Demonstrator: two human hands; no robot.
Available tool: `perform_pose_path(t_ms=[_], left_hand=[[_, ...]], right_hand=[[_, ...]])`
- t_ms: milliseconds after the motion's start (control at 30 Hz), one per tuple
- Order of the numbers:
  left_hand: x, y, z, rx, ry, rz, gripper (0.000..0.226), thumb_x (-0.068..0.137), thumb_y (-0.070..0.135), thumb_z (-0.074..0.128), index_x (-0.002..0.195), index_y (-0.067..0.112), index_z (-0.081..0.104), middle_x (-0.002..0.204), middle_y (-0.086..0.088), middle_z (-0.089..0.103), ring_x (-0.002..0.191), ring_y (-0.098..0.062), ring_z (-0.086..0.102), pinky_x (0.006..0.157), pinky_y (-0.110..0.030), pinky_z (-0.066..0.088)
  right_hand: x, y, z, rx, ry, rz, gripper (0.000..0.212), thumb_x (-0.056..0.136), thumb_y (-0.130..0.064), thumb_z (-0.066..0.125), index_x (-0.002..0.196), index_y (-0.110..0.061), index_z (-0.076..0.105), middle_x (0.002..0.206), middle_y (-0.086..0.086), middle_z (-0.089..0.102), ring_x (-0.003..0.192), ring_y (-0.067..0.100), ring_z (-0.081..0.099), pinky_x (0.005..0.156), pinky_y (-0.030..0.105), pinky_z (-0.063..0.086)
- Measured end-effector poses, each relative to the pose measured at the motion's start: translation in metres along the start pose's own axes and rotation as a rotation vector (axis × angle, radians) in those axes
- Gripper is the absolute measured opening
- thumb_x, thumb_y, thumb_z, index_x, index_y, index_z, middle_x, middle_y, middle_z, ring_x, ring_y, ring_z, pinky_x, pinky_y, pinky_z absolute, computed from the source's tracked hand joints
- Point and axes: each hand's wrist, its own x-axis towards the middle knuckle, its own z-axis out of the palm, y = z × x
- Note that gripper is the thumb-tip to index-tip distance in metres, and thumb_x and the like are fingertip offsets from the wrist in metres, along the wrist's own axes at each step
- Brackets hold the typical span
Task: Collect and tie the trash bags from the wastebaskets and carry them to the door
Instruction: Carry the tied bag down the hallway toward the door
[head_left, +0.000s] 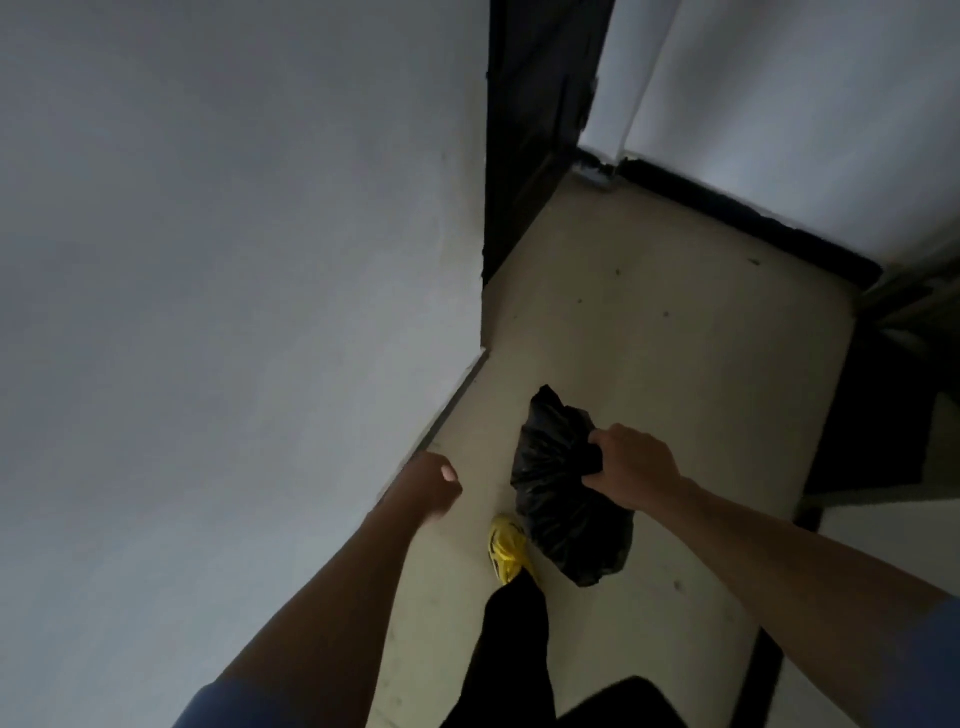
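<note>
A crumpled black plastic trash bag (561, 499) hangs clear of the floor, just ahead of the person's body, from the right hand (634, 462), whose fingers (605, 439) are clenched round the gathered neck at the bag's top. The left hand (428, 480) is out in front near the wall, its fingers loosely curled with nothing in them. The bag looks light and only partly filled: thin, soft film that sags and creases below the grip, so it will likely swing freely and could tear on anything sharp inside. The bunched neck is the sound place to hold it, since the slick film offers no firm hold lower down. Whether a knot is already tied there cannot be told. Below the bag are a bright yellow shoe (506, 551) and a black trouser leg. The surface is a pale, smooth, faintly speckled corridor floor (675, 338), narrow, between plain white walls (234, 260) with a black skirting strip (753, 223). A dark door (535, 130) stands at the far end, well apart from the bag.
</note>
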Motion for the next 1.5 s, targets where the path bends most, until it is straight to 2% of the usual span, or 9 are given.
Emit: perform_pose_path(t_ms=[333, 467, 567, 933, 1033, 1133, 1233, 1367, 1500], left_hand=[[0.166, -0.012, 0.032, -0.065, -0.059, -0.177, 0.020, 0.088, 0.024, 0.056, 0.103, 0.016, 0.068, 0.106, -0.009, 0.070, 0.100, -0.025, 0.065, 0.090, -0.033, 0.052], [0.221, -0.035, 0.070, -0.100, -0.056, -0.239, 0.019, 0.088, 0.023, 0.055, 0.102, 0.018, 0.068, 0.102, -0.008, 0.071, 0.095, -0.025, 0.067, 0.088, -0.036, 0.054], [0.266, -0.057, 0.105, -0.117, -0.043, -0.274, 0.020, 0.089, 0.023, 0.054, 0.104, 0.018, 0.067, 0.108, -0.007, 0.070, 0.100, -0.024, 0.066, 0.092, -0.039, 0.053], [0.399, -0.145, 0.206, -0.088, 0.082, -0.359, 0.021, 0.092, 0.022, 0.054, 0.107, 0.019, 0.068, 0.119, -0.003, 0.066, 0.110, -0.022, 0.061, 0.090, -0.033, 0.045], [0.407, -0.158, 0.220, -0.070, 0.062, -0.372, 0.021, 0.092, 0.020, 0.053, 0.107, 0.016, 0.067, 0.118, -0.005, 0.066, 0.109, -0.024, 0.061, 0.090, -0.033, 0.045], [0.403, -0.158, 0.222, -0.067, 0.055, -0.368, 0.021, 0.092, 0.020, 0.053, 0.106, 0.015, 0.067, 0.117, -0.006, 0.067, 0.107, -0.024, 0.061, 0.086, -0.031, 0.044], [0.385, -0.139, 0.209, -0.084, 0.066, -0.345, 0.020, 0.091, 0.020, 0.053, 0.105, 0.016, 0.067, 0.117, -0.006, 0.067, 0.107, -0.024, 0.061, 0.087, -0.031, 0.044], [0.345, -0.096, 0.177, -0.118, 0.079, -0.304, 0.020, 0.091, 0.020, 0.054, 0.105, 0.016, 0.068, 0.116, -0.006, 0.066, 0.104, -0.025, 0.063, 0.091, -0.037, 0.050], [0.284, -0.047, 0.133, -0.147, 0.105, -0.270, 0.021, 0.090, 0.021, 0.053, 0.105, 0.018, 0.067, 0.117, -0.004, 0.066, 0.108, -0.023, 0.061, 0.091, -0.037, 0.050]], right_hand=[[0.211, 0.001, 0.036, 0.012, -0.085, -0.093, 0.052, 0.089, -0.043, 0.063, 0.132, -0.018, 0.047, 0.121, 0.011, 0.055, 0.102, 0.032, 0.061, 0.083, 0.037, 0.051], [0.292, -0.001, 0.073, 0.010, -0.087, -0.157, 0.048, 0.090, -0.042, 0.062, 0.129, -0.017, 0.048, 0.116, 0.014, 0.055, 0.093, 0.033, 0.062, 0.076, 0.035, 0.050], [0.352, -0.004, 0.114, -0.017, -0.100, -0.202, 0.044, 0.091, -0.041, 0.061, 0.126, -0.017, 0.049, 0.114, 0.014, 0.055, 0.091, 0.035, 0.062, 0.075, 0.038, 0.052], [0.532, -0.013, 0.257, -0.078, -0.036, -0.249, 0.045, 0.094, -0.037, 0.059, 0.129, -0.011, 0.046, 0.127, 0.020, 0.050, 0.112, 0.041, 0.055, 0.088, 0.043, 0.048], [0.552, -0.013, 0.270, -0.105, -0.159, -0.270, 0.052, 0.095, -0.039, 0.059, 0.137, -0.014, 0.043, 0.133, 0.018, 0.052, 0.119, 0.039, 0.054, 0.092, 0.040, 0.046], [0.546, -0.008, 0.265, -0.071, -0.285, -0.274, 0.071, 0.090, -0.041, 0.064, 0.148, -0.017, 0.031, 0.140, 0.014, 0.051, 0.125, 0.035, 0.051, 0.095, 0.037, 0.044], [0.520, -0.003, 0.242, -0.116, -0.230, -0.272, 0.084, 0.086, -0.043, 0.066, 0.152, -0.019, 0.020, 0.142, 0.016, 0.044, 0.125, 0.038, 0.049, 0.099, 0.044, 0.045], [0.466, 0.007, 0.192, -0.171, -0.108, -0.287, 0.055, 0.091, -0.032, 0.059, 0.139, -0.014, 0.040, 0.136, 0.015, 0.048, 0.121, 0.037, 0.051, 0.095, 0.045, 0.047], [0.400, 0.012, 0.124, -0.174, -0.103, -0.292, 0.039, 0.093, -0.027, 0.055, 0.129, -0.014, 0.054, 0.129, 0.011, 0.057, 0.116, 0.033, 0.056, 0.095, 0.041, 0.048]])
